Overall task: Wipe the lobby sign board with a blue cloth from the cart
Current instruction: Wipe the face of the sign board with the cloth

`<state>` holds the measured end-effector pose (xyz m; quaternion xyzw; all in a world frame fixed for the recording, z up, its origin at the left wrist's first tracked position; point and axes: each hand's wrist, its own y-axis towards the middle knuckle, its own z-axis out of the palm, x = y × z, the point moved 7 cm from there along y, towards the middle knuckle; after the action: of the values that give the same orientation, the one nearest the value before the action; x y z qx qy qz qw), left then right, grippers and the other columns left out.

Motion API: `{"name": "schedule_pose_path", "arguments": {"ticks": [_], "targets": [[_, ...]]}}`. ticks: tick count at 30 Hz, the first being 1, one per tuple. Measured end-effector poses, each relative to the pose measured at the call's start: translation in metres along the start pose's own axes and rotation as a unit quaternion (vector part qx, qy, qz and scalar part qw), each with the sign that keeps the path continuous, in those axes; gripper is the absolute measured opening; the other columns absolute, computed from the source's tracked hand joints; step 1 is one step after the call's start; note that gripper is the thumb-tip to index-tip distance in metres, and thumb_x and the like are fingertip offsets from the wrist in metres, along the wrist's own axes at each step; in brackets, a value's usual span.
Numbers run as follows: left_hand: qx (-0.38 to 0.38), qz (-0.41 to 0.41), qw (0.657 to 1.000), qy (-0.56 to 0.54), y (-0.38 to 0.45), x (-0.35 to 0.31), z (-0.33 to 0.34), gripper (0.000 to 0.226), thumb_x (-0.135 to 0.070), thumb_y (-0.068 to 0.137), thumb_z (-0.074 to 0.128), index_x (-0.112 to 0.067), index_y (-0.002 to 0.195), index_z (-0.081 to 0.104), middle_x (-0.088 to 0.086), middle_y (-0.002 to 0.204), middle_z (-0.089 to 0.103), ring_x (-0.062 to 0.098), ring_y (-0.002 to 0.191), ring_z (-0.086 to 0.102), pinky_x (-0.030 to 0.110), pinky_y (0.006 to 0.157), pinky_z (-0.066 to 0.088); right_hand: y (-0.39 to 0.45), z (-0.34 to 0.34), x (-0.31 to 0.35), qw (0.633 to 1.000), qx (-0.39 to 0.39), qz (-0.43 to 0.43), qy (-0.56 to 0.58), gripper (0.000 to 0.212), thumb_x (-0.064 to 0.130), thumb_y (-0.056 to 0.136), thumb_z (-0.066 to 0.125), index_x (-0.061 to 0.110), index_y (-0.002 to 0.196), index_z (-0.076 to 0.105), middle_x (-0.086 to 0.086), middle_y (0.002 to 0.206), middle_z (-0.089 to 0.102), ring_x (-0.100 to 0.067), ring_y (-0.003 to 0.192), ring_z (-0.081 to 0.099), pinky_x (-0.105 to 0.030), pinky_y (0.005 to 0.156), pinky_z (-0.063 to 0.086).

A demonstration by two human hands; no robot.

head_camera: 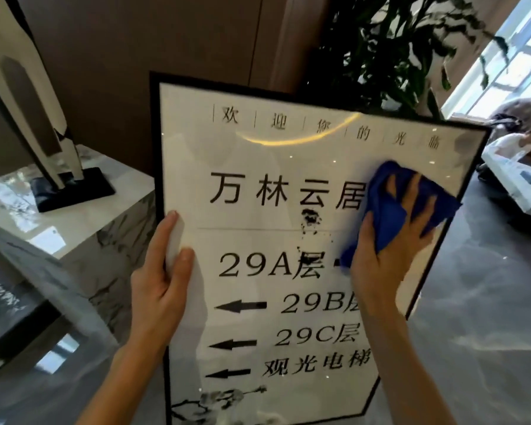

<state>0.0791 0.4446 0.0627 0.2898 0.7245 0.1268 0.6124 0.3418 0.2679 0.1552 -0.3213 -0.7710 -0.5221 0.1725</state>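
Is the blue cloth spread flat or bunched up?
Bunched: the blue cloth sits crumpled in folds under the right hand, pressed against the sign board.

Daylight pours in from the window [515, 56] up and to the right of the right hand [390, 240], blowing it out to white. A curved warm glare streak [301, 138] crosses the glossy sign board [258, 179] just above that hand. The left hand [160, 277] casts a soft shadow on the board. Edges bow outward, and the picture is mildly blurred, perhaps from motion.
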Motion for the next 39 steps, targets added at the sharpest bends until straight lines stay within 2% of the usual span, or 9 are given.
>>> {"name": "schedule_pose_path", "arguments": {"ticks": [2,7,12,16,20,28,33,37,39], "targets": [[0.008,0.009,1.000,-0.005,0.001,-0.002,0.001,0.047,-0.051,0.098,0.043,-0.059,0.142,0.030,-0.047,0.084,0.056,0.007,0.062,0.053,0.018,0.054,0.049,-0.006,0.011,0.022,0.998,-0.007,-0.057,-0.003,0.070,0.038,0.094,0.049,0.052,0.152,0.011,0.054,0.146,-0.010,-0.018,0.147,0.009,-0.073,0.115,0.014],[0.015,0.025,0.999,-0.017,0.000,-0.008,0.000,0.047,-0.045,0.100,0.043,-0.057,0.143,0.029,-0.058,0.092,0.047,-0.022,0.070,0.051,-0.003,0.065,0.040,-0.060,0.054,0.068,0.960,0.117,-0.240,-0.078,0.066,0.049,0.097,0.043,0.034,0.157,0.018,0.018,0.165,0.003,-0.027,0.155,0.000,-0.059,0.123,0.001],[0.008,0.034,0.999,-0.027,-0.002,-0.011,-0.002,0.052,-0.031,0.099,0.044,-0.058,0.142,0.031,-0.051,0.096,0.056,-0.024,0.077,0.055,-0.003,0.069,0.042,-0.138,0.076,0.083,0.879,0.222,-0.406,-0.115,0.080,0.043,0.090,0.051,0.031,0.159,0.012,0.011,0.168,0.008,-0.026,0.155,0.006,-0.054,0.123,-0.002],[-0.005,0.039,0.999,-0.021,-0.002,-0.015,-0.004,0.047,-0.040,0.100,0.043,-0.061,0.140,0.031,-0.020,0.081,0.063,0.004,0.058,0.058,0.012,0.052,0.046,-0.156,0.067,0.056,0.834,0.257,-0.475,-0.113,0.089,0.030,0.083,0.062,0.026,0.159,0.016,0.011,0.167,0.011,-0.020,0.155,0.012,-0.049,0.124,0.000],[-0.008,0.027,1.000,-0.010,-0.003,-0.016,-0.001,0.043,-0.056,0.099,0.040,-0.062,0.140,0.030,0.005,0.077,0.054,0.026,0.054,0.052,0.041,0.047,0.046,-0.127,0.047,0.021,0.877,0.248,-0.405,-0.074,0.091,0.023,0.080,0.059,0.026,0.159,0.014,0.013,0.167,0.013,-0.022,0.155,0.012,-0.048,0.125,0.000],[-0.006,-0.006,1.000,-0.010,0.000,-0.020,-0.001,0.042,-0.057,0.098,0.042,-0.064,0.138,0.032,-0.043,0.084,0.057,0.035,0.068,0.052,0.044,0.056,0.047,-0.014,-0.010,-0.051,0.994,0.076,-0.070,0.045,0.058,0.030,0.097,0.046,0.037,0.153,0.031,0.014,0.163,0.026,-0.018,0.154,0.015,-0.042,0.127,0.007],[-0.009,0.001,1.000,-0.009,-0.002,-0.017,-0.004,0.043,-0.065,0.095,0.040,-0.065,0.138,0.032,-0.002,0.067,0.061,0.029,0.051,0.049,0.046,0.048,0.045,0.031,-0.023,-0.067,0.983,-0.053,0.125,0.125,0.077,0.069,0.087,0.048,0.027,0.151,0.036,-0.004,0.147,0.049,-0.011,0.127,0.053,-0.036,0.104,0.045],[0.001,-0.001,1.000,-0.011,-0.003,-0.011,-0.003,0.043,-0.067,0.095,0.037,-0.066,0.138,0.032,0.013,0.064,0.050,0.025,0.043,0.044,0.038,0.040,0.040,0.027,0.003,-0.003,0.989,-0.076,0.090,0.093,0.053,0.072,0.091,0.040,0.077,0.135,0.013,-0.001,0.163,0.027,-0.025,0.148,0.030,-0.051,0.120,0.027],[0.005,0.002,1.000,-0.009,-0.002,-0.009,-0.003,0.043,-0.068,0.095,0.037,-0.067,0.138,0.031,0.012,0.069,0.052,0.018,0.039,0.041,0.032,0.038,0.037,0.020,0.025,0.043,0.997,-0.050,0.007,0.055,0.059,0.060,0.095,0.042,0.066,0.144,0.009,0.002,0.164,0.020,-0.035,0.150,0.023,-0.061,0.120,0.021]]}}
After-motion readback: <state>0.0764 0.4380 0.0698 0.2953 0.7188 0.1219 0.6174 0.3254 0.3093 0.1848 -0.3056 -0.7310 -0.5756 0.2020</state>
